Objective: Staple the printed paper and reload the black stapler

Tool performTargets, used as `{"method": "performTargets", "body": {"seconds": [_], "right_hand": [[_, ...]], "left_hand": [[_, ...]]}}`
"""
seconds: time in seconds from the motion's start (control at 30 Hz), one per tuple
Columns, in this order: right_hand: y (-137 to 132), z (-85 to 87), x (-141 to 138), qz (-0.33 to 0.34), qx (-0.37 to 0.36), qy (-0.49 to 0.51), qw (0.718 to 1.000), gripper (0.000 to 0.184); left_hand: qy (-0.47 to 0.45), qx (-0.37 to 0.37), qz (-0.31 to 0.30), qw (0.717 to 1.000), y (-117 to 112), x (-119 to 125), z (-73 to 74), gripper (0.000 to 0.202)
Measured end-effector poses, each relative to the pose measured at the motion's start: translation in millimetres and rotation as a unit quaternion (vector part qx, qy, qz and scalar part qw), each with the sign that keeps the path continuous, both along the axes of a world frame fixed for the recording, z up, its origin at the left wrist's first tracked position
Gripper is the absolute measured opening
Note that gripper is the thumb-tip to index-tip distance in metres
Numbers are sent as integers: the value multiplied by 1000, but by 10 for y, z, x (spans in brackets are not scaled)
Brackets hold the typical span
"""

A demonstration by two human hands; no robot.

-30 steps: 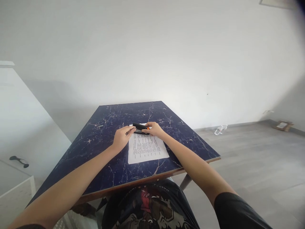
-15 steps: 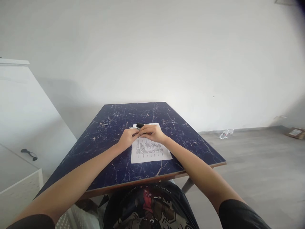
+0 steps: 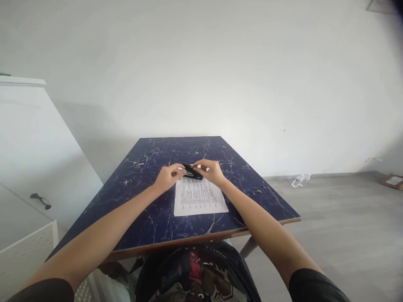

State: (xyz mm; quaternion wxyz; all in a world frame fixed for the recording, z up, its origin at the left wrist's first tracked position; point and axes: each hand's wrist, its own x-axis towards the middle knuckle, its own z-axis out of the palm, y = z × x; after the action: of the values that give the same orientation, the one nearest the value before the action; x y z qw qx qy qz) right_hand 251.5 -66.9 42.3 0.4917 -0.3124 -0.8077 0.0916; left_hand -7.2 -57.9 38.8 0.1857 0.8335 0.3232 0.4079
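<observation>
A black stapler [image 3: 195, 174] with a silvery metal strip lies over the top part of a printed sheet of paper [image 3: 200, 199]. My left hand [image 3: 168, 177] is closed at the stapler's left end, thumb and forefinger gripping it. From the other side my right hand [image 3: 211, 170] pinches the stapler's upper part, its fingertips beside a small pale spot. Whether that spot is a separate piece, I cannot tell. The hands partly cover both ends of the stapler.
The dark blue marbled table [image 3: 170, 151] stands against a white wall. Near its left side lies a small grey strip [image 3: 139, 164]. A white cabinet [image 3: 37, 138] is on the left. On the floor at right are crumpled clear plastic [image 3: 300, 180] and a cardboard box [image 3: 392, 181].
My hands have moved slightly apart from their overlapped position. More of the black stapler shows between them, its body now slanting down to the right. The paper remains in place.
</observation>
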Motion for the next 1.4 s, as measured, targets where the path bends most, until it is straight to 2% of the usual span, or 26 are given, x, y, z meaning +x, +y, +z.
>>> {"method": "performTargets", "body": {"seconds": [0.07, 0.13, 0.23, 0.3, 0.33, 0.4, 0.47, 0.6, 0.8, 1.03, 1.2, 1.3, 1.4], "right_hand": [[118, -5, 228, -110, -39, 68, 991, 27], [249, -29, 545, -233, -85, 101, 963, 28], [400, -112, 1061, -423, -178, 68, 886, 21], [455, -193, 1334, -484, -218, 60, 846, 16], [474, -237, 1432, -496, -233, 60, 835, 14], [512, -322, 1551, -498, -253, 60, 827, 9], [559, -395, 1591, -492, -269, 57, 826, 7], [655, -483, 1592, -487, -275, 64, 827, 18], [677, -508, 1599, -475, -275, 106, 829, 28], [637, -469, 1535, -449, -273, 116, 843, 33], [583, -344, 1411, -423, -221, 92, 874, 36], [546, -259, 1236, -364, -191, 57, 910, 34], [493, -204, 994, -289, -175, 15, 941, 30]], "left_hand": [[47, 25, 87, 995, 182, -185, 54, 45], [106, 43, 200, 973, 411, -449, 76, 43], [188, 45, 333, 923, 744, -896, 19, 35], [240, 46, 388, 889, 905, -1138, -66, 40], [261, 22, 404, 876, 962, -1226, -112, 45], [292, -37, 409, 864, 1036, -1328, -195, 51], [308, -71, 388, 865, 1073, -1354, -248, 48], [309, -57, 358, 879, 1093, -1331, -261, 38], [267, -23, 331, 905, 1079, -1294, -238, 24], [194, -16, 282, 940, 1035, -1052, -267, 15], [86, -8, 218, 972, 850, -758, -204, 20], [3, -12, 155, 988, 693, -569, -142, 25], [-12, -9, 121, 993, 565, -414, -118, 31]]}}
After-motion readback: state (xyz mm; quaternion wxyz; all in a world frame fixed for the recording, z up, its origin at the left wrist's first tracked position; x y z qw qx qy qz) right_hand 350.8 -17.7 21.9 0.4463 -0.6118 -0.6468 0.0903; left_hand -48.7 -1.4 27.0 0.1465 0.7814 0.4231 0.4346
